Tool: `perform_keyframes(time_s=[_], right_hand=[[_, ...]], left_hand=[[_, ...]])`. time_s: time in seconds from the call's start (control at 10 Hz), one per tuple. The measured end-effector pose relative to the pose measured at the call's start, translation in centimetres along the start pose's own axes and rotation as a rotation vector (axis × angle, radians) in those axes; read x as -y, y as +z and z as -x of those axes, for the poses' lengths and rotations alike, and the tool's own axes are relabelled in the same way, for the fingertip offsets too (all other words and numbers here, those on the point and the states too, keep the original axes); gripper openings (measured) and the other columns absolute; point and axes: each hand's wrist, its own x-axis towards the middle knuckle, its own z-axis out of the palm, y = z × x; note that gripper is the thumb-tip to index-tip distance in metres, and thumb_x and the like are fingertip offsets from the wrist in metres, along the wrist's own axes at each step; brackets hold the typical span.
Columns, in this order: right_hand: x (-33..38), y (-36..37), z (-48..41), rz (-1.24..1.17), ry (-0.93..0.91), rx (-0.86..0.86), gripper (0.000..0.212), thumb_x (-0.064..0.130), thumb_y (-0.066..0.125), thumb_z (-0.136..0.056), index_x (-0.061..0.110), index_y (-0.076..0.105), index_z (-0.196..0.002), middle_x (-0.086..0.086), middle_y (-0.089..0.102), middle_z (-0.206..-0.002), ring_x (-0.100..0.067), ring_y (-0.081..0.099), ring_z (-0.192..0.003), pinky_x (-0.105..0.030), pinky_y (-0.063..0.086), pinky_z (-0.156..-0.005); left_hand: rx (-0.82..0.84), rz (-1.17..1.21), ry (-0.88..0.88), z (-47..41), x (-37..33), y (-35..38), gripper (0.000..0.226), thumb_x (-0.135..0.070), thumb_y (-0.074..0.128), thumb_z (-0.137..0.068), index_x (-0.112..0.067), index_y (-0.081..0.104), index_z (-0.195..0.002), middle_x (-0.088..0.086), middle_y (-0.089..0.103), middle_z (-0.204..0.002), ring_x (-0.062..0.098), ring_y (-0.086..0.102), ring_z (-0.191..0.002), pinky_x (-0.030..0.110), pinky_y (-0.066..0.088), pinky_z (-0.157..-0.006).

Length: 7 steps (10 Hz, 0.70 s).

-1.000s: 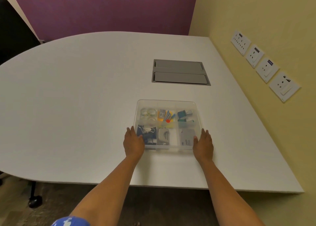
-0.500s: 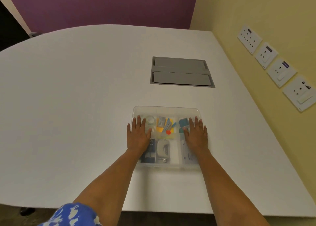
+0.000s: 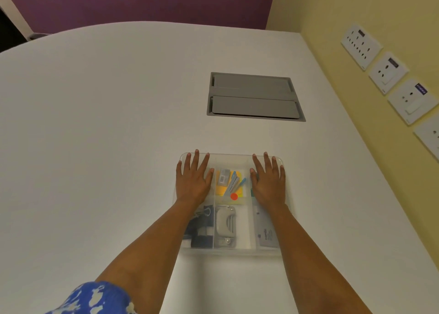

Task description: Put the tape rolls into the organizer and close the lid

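A clear plastic organizer (image 3: 231,252) sits on the white table (image 3: 107,135) with its clear lid down on top. My left hand (image 3: 193,180) lies flat on the lid's far left part, fingers spread. My right hand (image 3: 269,180) lies flat on the far right part in the same way. The far left compartment, where clear tape rolls showed earlier, is hidden under my left hand. Through the lid I see sticky notes and small cards (image 3: 230,183), binder clips (image 3: 202,228), a grey hole punch (image 3: 225,225) and a grey box (image 3: 266,233).
A grey cable hatch (image 3: 254,97) is set into the table beyond the organizer. A yellow wall with several white sockets (image 3: 387,72) runs along the table's right edge. A purple wall (image 3: 142,2) stands behind the table.
Both hands slid from the organizer's near corners onto the lid and on to its far part, palms flat. The view has tilted down and closer.
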Motion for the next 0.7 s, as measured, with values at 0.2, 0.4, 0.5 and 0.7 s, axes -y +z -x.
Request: perform_keyframes(time_s=[0.2,0.4,0.5,0.7], right_hand=[[0.1,0.3,-0.1,-0.018,0.008,-0.035,0.052,0.043,0.03,-0.1,0.032,0.02,-0.15,-0.003,0.017,-0.161,-0.025,0.011,-0.15,-0.043,0.006,-0.122],[0.2,0.2,-0.1,-0.005,0.011,-0.026,0.053,0.044,0.029,-0.1,0.032,0.018,-0.15,-0.003,0.015,-0.161,-0.025,0.009,-0.15,-0.043,0.005,-0.122],[0.1,0.3,0.0,0.025,0.015,-0.001,0.054,0.045,0.024,-0.1,0.032,0.011,-0.151,-0.003,0.007,-0.162,-0.025,0.004,-0.15,-0.043,0.003,-0.122],[0.9,-1.1,0.0,0.091,-0.022,0.007,0.09,0.059,-0.034,-0.072,0.03,-0.003,-0.151,-0.003,-0.005,-0.162,-0.025,-0.004,-0.15,-0.042,0.001,-0.123]], left_hand=[[-0.04,0.005,-0.006,-0.1,0.1,0.6,0.057,-0.05,0.016,-0.098,-0.032,-0.001,-0.15,-0.001,-0.005,-0.162,0.021,-0.007,-0.149,0.042,-0.01,-0.12],[-0.031,-0.039,0.018,0.3,-0.1,-0.1,0.097,-0.064,-0.042,-0.063,-0.032,-0.009,-0.149,-0.001,-0.012,-0.161,0.022,-0.011,-0.148,0.041,-0.013,-0.117],[0.003,-0.038,0.012,0.3,-0.1,-0.2,0.087,-0.063,-0.034,-0.071,-0.03,-0.012,-0.148,0.0,-0.015,-0.16,0.023,-0.014,-0.148,0.043,-0.014,-0.118],[0.071,-0.054,0.04,0.2,-0.4,-1.5,0.06,-0.049,0.014,-0.099,-0.027,-0.012,-0.149,0.002,-0.018,-0.16,0.023,-0.016,-0.147,0.043,-0.013,-0.118]])
